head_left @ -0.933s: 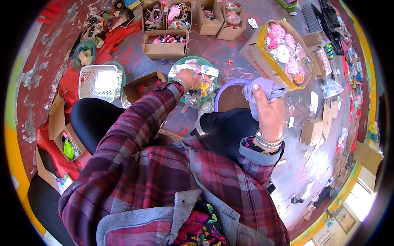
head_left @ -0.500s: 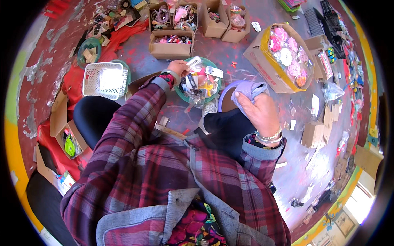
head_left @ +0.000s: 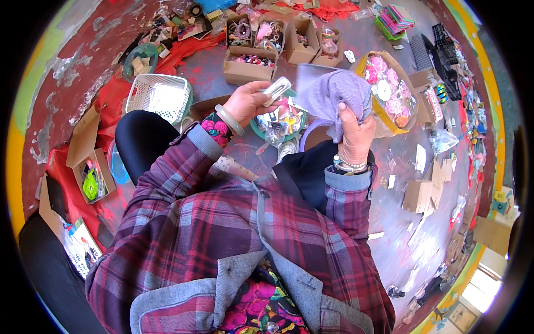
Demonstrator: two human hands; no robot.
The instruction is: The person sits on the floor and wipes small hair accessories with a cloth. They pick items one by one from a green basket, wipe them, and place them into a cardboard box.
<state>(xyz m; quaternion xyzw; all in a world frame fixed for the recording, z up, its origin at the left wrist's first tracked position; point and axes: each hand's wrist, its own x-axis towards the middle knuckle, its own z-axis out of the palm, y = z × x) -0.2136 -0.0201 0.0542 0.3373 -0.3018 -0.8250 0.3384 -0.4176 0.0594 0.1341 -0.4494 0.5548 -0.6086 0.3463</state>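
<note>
My left hand (head_left: 248,103) is closed on a white oblong piece with a looped outline (head_left: 277,91), perhaps a hair clip; its exact kind I cannot make out. A lavender cloth (head_left: 332,92) is bunched in my right hand (head_left: 356,133), its loose part spreading up and to the left. Below and between the hands is a green basin (head_left: 304,123) filled with mixed small items in clear wrappers. Partly hidden under the cloth and my right hand, a purple basin (head_left: 309,133) stands beside my knee.
Cardboard boxes of hair ties (head_left: 248,71) stand ahead. A large carton of pink and white flowers (head_left: 409,92) is at the right. To the left are a white plastic basket (head_left: 157,100) and an open box with a bright green item (head_left: 90,185). Litter and flattened cardboard are scattered at the right.
The lavender cloth has risen and opened out to the left in my right hand. My left hand has lifted the white piece off the green basin, and it now shows more fully.
</note>
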